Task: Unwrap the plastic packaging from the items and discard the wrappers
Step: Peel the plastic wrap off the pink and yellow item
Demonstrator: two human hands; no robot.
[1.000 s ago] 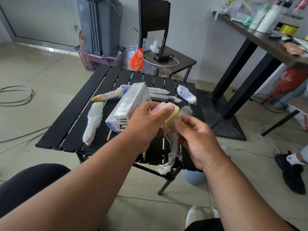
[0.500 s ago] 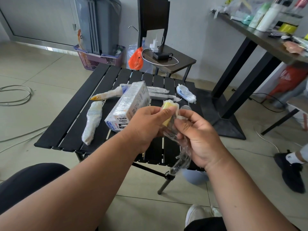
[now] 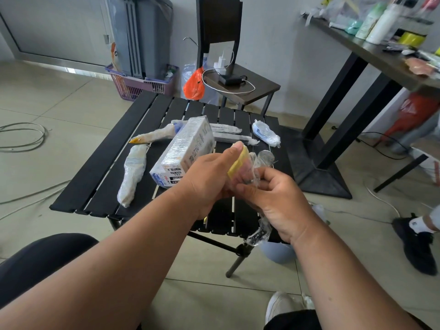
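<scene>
While the left hand (image 3: 209, 179) gripped the small yellow-and-pink block (image 3: 238, 163), unwrapping continued.
The right hand (image 3: 273, 198), pinching clear plastic film (image 3: 259, 231), had regripped nearer the block; film remained attached.

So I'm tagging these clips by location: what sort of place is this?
Probably an informal indoor workroom or office corner, not a kitchen or shop: tiled floor with loose cables, a folding slatted table holding wrapped items, and a chair carrying chargers.

Bare forearms (image 3: 123, 270), dark trousers (image 3: 35, 260), white shoe (image 3: 281, 306).
</scene>
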